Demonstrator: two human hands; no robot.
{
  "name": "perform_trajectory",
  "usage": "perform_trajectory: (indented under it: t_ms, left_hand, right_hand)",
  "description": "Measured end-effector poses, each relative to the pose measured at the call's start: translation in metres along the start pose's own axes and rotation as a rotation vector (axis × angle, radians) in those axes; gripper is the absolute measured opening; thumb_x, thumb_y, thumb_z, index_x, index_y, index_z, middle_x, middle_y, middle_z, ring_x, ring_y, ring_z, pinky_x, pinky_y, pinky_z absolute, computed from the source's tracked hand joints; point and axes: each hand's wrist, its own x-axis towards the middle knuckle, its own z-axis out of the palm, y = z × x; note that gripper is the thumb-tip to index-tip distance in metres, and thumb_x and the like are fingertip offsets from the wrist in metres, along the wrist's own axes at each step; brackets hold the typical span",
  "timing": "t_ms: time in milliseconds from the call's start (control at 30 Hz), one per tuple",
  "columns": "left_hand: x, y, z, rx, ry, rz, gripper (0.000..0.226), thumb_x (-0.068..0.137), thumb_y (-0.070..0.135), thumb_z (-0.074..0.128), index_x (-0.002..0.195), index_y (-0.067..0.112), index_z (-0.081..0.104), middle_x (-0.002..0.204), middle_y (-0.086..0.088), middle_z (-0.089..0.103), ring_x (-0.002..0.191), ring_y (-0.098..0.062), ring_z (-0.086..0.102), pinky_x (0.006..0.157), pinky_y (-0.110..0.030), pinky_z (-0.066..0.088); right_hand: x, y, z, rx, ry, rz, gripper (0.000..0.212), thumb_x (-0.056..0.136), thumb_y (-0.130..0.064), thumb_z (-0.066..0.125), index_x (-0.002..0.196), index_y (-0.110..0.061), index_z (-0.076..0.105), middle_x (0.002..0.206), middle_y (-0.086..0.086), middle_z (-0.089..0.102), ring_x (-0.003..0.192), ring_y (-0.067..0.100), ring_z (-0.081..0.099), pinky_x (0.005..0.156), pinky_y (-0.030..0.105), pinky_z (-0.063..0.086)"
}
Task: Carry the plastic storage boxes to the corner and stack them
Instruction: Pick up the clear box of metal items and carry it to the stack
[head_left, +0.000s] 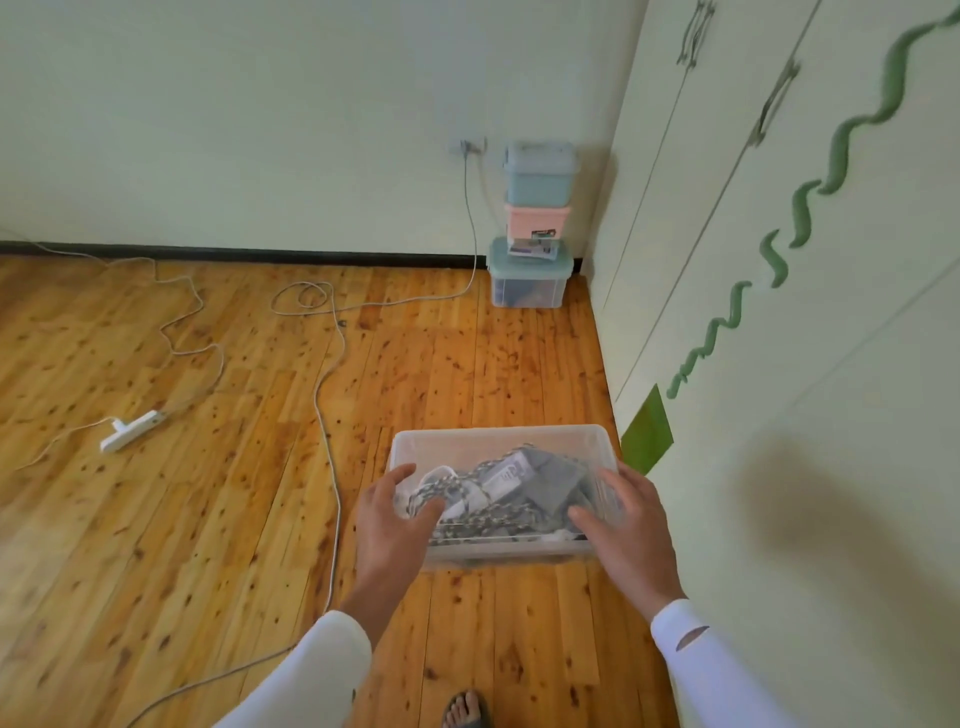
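Box of clear plastic (501, 447), lidless and holding tangled cables, sits low in front of the person, just beside the wardrobe (779, 260); whether it rests on the wooden floor (208, 519) cannot be told. The left hand (392, 517) and right hand (626, 522) are open at its two sides, fingers spread, thumbs over the inside. Well apart, in the corner, stand three stacked boxes (537, 221), the lowest on the floor. A power strip (132, 430) and a loose cord (332, 467) lie to the left.
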Motion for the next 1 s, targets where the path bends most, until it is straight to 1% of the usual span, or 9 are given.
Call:
perform_trajectory:
  t_ms: [100,167,367,500,667,733,800,900,1000]
  left_hand:
    - [0.033,0.011,-0.003,-0.004,-0.009,0.008,0.051,0.084,0.033,0.071,0.13,0.037,0.05,0.128,0.004,0.037,0.118,-0.016,0.041,0.099,-0.043,0.046]
    - [0.047,0.016,-0.003,-0.012,-0.007,0.007,0.051,0.083,0.032,0.072,0.129,0.038,0.05,0.128,0.004,0.037,0.115,-0.015,0.042,0.096,-0.041,0.047]
    - [0.115,0.034,0.011,0.013,-0.004,-0.011,0.051,0.083,0.033,0.072,0.129,0.04,0.05,0.131,0.002,0.038,0.119,-0.018,0.043,0.098,-0.048,0.048]
    - [0.16,0.053,0.031,0.032,0.005,-0.015,0.051,0.084,0.033,0.071,0.129,0.04,0.05,0.129,0.004,0.037,0.115,-0.015,0.041,0.096,-0.042,0.047]
    - [0.214,0.081,0.069,0.05,0.03,-0.024,0.052,0.083,0.034,0.072,0.13,0.039,0.05,0.124,0.009,0.034,0.112,-0.012,0.04,0.088,-0.034,0.043]
    - [0.236,0.093,0.085,0.05,0.038,-0.029,0.052,0.083,0.033,0.073,0.131,0.037,0.051,0.126,0.008,0.036,0.112,-0.012,0.04,0.087,-0.033,0.042]
    - [0.252,0.103,0.096,0.033,0.034,-0.04,0.051,0.084,0.032,0.073,0.13,0.037,0.052,0.126,0.007,0.036,0.113,-0.013,0.04,0.086,-0.033,0.043]
    - [0.286,0.121,0.115,0.03,0.037,-0.03,0.05,0.084,0.032,0.073,0.129,0.038,0.051,0.126,0.006,0.037,0.113,-0.013,0.041,0.081,-0.031,0.043]
    - [0.314,0.137,0.126,0.029,0.038,-0.031,0.051,0.083,0.031,0.074,0.128,0.038,0.051,0.126,0.003,0.039,0.114,-0.015,0.043,0.081,-0.032,0.045]
  right_hand:
    - [0.029,-0.012,0.011,-0.005,0.003,-0.001,0.052,0.083,-0.044,0.07,0.13,-0.033,0.051,0.14,-0.01,0.044,0.123,0.013,0.045,0.089,0.031,0.049]
    - [0.041,-0.018,0.015,-0.01,0.011,-0.018,0.053,0.082,-0.044,0.07,0.13,-0.032,0.051,0.14,-0.009,0.044,0.122,0.012,0.045,0.087,0.029,0.05]
    - [0.11,-0.028,0.031,0.01,0.009,0.01,0.055,0.083,-0.04,0.071,0.133,-0.027,0.051,0.142,-0.005,0.044,0.126,0.016,0.044,0.093,0.041,0.053]
    - [0.162,-0.026,0.038,0.023,0.011,0.014,0.056,0.083,-0.04,0.071,0.134,-0.026,0.051,0.142,-0.004,0.044,0.127,0.017,0.044,0.093,0.038,0.052]
    - [0.235,-0.021,0.034,0.036,0.009,0.032,0.056,0.083,-0.038,0.072,0.133,-0.026,0.051,0.141,-0.004,0.044,0.125,0.016,0.044,0.093,0.036,0.052]
    - [0.266,-0.02,0.029,0.038,-0.004,0.029,0.056,0.082,-0.037,0.073,0.133,-0.025,0.052,0.141,-0.004,0.044,0.126,0.016,0.044,0.095,0.035,0.05]
    - [0.289,-0.02,0.025,0.033,-0.003,0.025,0.056,0.082,-0.036,0.073,0.133,-0.024,0.052,0.141,-0.003,0.044,0.126,0.016,0.045,0.097,0.038,0.05]
    - [0.333,-0.021,0.02,0.024,-0.006,0.013,0.056,0.082,-0.037,0.072,0.133,-0.023,0.053,0.141,-0.004,0.045,0.124,0.016,0.046,0.096,0.04,0.051]
    - [0.367,-0.025,0.018,0.024,-0.012,0.026,0.057,0.082,-0.039,0.072,0.133,-0.025,0.052,0.141,-0.005,0.044,0.125,0.016,0.046,0.096,0.041,0.052]
